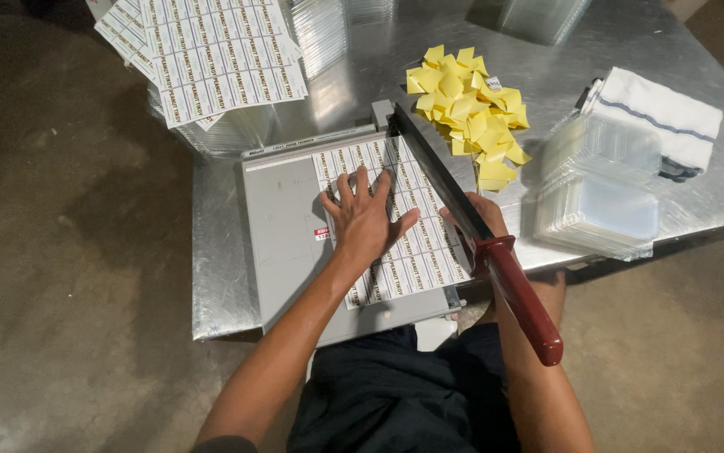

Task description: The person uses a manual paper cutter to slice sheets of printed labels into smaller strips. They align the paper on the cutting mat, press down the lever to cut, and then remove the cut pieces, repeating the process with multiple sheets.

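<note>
A grey paper cutter [295, 226] sits on a metal tabletop [630, 50], with a sheet of printed labels [416, 243] lying flat across its bed. The left hand [364, 220] rests palm down on that sheet, fingers spread wide and pressing on the paper, gripping nothing. The sheet runs out from under the palm on all sides, toward the far edge of the cutter and toward the person's body.

The cutter's blade arm [437, 172] is raised at a slant just right of the left hand, and its dark red handle [523, 300] juts toward the camera. The right hand [475, 214] lies at the right edge of the sheet, directly beneath the blade arm. The arm and handle cover most of it, so whether its fingers are closed on the paper or merely resting there cannot be told.

Beyond the cutter lies a heap of small yellow paper pieces [467, 113]. To the right stands a stack of clear plastic trays [601, 193], and a folded white cloth [656, 113] partly behind it. More label sheets [211, 54] lie at the far left, cut off by the top of the frame. More clear plastic along the far edge is blurred and cropped, too indistinct to identify. The near right corner of the label sheet is hidden behind the handle.
</note>
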